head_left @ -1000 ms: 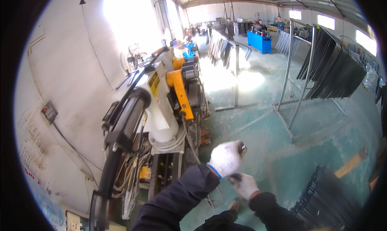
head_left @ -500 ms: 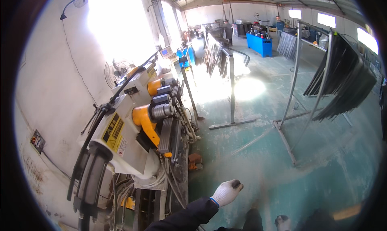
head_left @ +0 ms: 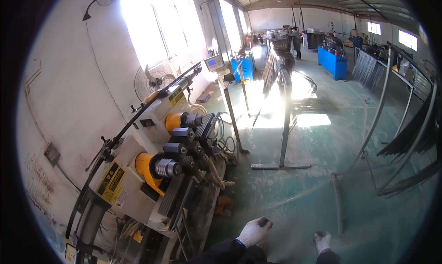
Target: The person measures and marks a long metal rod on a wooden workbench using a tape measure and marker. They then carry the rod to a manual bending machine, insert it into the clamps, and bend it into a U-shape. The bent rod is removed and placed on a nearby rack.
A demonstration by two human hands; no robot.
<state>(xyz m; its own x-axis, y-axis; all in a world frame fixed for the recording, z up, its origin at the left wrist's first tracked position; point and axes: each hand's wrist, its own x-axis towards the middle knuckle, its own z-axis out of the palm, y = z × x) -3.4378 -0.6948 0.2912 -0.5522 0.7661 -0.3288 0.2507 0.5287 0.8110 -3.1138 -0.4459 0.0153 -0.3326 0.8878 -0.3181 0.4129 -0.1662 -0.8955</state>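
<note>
My left hand (head_left: 254, 231), in a white knit glove with dark fingertips and a blue cuff edge, hangs low in front of me. Its fingers are curled, and nothing shows in them. My right hand (head_left: 322, 242), gloved alike, is lower right with its fingers curled in and nothing visible in them. Neither touches anything that I can see. Nearest to the left hand is a bending machine (head_left: 138, 181) with a pale body, yellow brackets (head_left: 149, 172) and ribbed metal rollers (head_left: 167, 167). A reddish-brown block (head_left: 224, 205) lies at its foot.
Ahead stands a metal rack (head_left: 286, 121) hung with dark rods. To the right, another tubular rack (head_left: 338, 204) holds dark bars (head_left: 416, 130). Farther off are a blue workbench (head_left: 332, 63), a person in dark clothes (head_left: 295, 40), and another person (head_left: 356, 39) beyond the bench.
The view has swung left and forward, so machine and racks sit differently. My right hand has risen more fully into view; my left hand appears slightly lower.
</note>
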